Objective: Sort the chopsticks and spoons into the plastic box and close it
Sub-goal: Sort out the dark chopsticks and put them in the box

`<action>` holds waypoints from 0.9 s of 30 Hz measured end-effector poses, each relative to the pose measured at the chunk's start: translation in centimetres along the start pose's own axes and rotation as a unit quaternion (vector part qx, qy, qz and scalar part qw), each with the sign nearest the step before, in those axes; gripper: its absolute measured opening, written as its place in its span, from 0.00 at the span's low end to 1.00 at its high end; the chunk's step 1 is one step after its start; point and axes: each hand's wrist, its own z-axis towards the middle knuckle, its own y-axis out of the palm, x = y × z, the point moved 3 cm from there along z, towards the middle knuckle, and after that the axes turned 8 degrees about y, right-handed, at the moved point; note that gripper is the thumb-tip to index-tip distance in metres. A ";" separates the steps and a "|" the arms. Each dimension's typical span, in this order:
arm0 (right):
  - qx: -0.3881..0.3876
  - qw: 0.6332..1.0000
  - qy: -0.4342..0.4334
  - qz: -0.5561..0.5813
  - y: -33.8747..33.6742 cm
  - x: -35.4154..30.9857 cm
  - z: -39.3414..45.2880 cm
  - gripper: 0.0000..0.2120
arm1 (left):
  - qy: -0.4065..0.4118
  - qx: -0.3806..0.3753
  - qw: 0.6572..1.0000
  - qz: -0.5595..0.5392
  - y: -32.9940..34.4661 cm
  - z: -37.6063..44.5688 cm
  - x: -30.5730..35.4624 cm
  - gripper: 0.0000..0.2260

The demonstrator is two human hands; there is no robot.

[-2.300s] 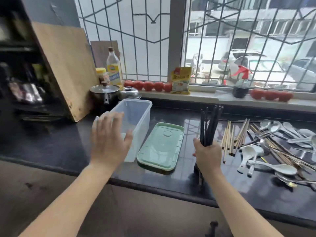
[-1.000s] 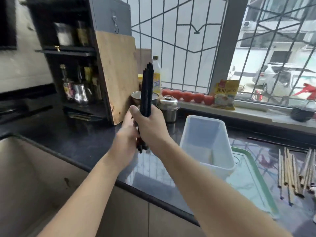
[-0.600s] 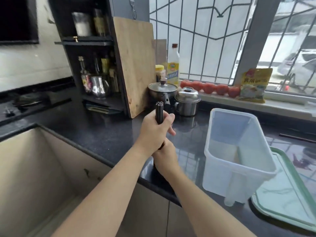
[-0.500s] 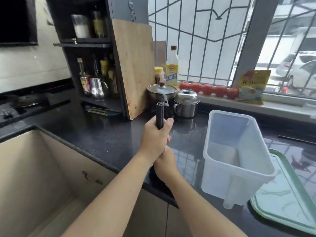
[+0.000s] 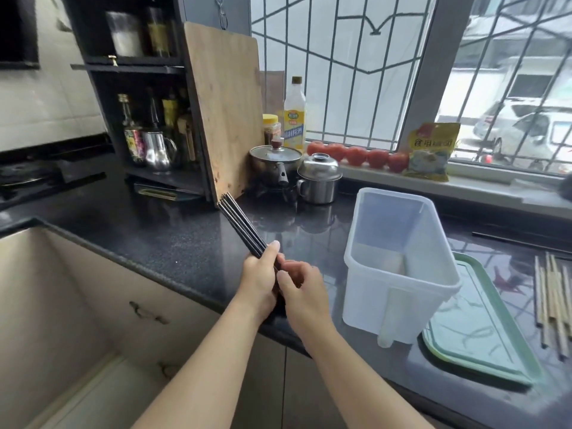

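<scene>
Over the front edge of the dark countertop (image 5: 173, 243) I see the bundle of black chopsticks (image 5: 240, 226), held above the stone and slanting up and away to the left, its tips pointing toward the foot of the wooden cutting board (image 5: 226, 109). Just right of it stands the clear plastic box (image 5: 399, 274), open and upright, with the green lid (image 5: 483, 332) lying flat at its right side. Farther right, light wooden chopsticks (image 5: 554, 298) lie on the counter, cut off by the frame edge. Behind the bundle sit a lidded pot (image 5: 275, 161) and a steel pot (image 5: 318, 179). My left hand (image 5: 258, 280) is wrapped round the lower end of the bundle, thumb laid along it. My right hand (image 5: 301, 287) is curled against the same end from the right, fingertips on the sticks. The bundle's lower end is hidden between both hands, and I cannot count the sticks.
</scene>
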 end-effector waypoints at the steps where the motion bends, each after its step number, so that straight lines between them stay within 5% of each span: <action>1: 0.004 0.998 -0.025 -0.051 0.0 0.1 -0.1 0.10 | -0.018 -0.002 0.999 -0.027 -0.1 0.1 -0.4 0.18; 4: 0.042 0.984 -0.065 -0.158 -0.1 0.1 -0.3 0.09 | -0.025 0.000 0.996 -0.081 -0.6 0.1 -0.6 0.20; 12: 0.122 0.954 -0.119 -0.247 0.6 0.0 -1.3 0.05 | 0.032 0.047 0.998 -0.017 -0.4 -0.2 -0.3 0.21; 27: 0.025 0.995 0.020 -0.096 1.6 -1.3 -0.9 0.08 | 0.111 -0.002 0.993 0.050 -1.0 0.2 0.0 0.19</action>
